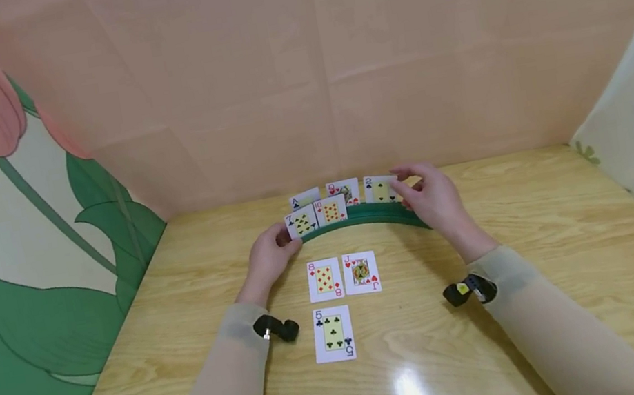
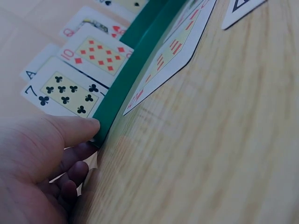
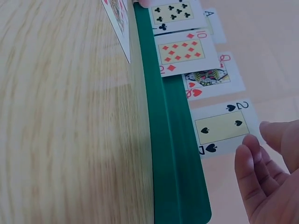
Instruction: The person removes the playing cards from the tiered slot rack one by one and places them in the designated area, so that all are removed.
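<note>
A curved green card holder (image 1: 379,212) stands on the table with several playing cards upright in it. My left hand (image 1: 271,259) grips its left end, the thumb (image 2: 81,130) against the front just below the seven of clubs (image 2: 70,93). The ten of diamonds (image 1: 330,210) stands beside that card in the front row. Behind them are an ace (image 1: 306,197), partly hidden, and the queen of hearts (image 3: 212,79). At the right, my right hand (image 1: 431,196) pinches the outer edge of the two of spades (image 3: 222,128), which stands in the holder's rear row.
On the wooden table (image 1: 199,280) the eight of diamonds (image 1: 324,280) and jack of hearts (image 1: 361,272) lie face up side by side in front of the holder. Nearer me lies the five of clubs (image 1: 333,334). A pinkish cloth wall (image 1: 274,93) rises behind.
</note>
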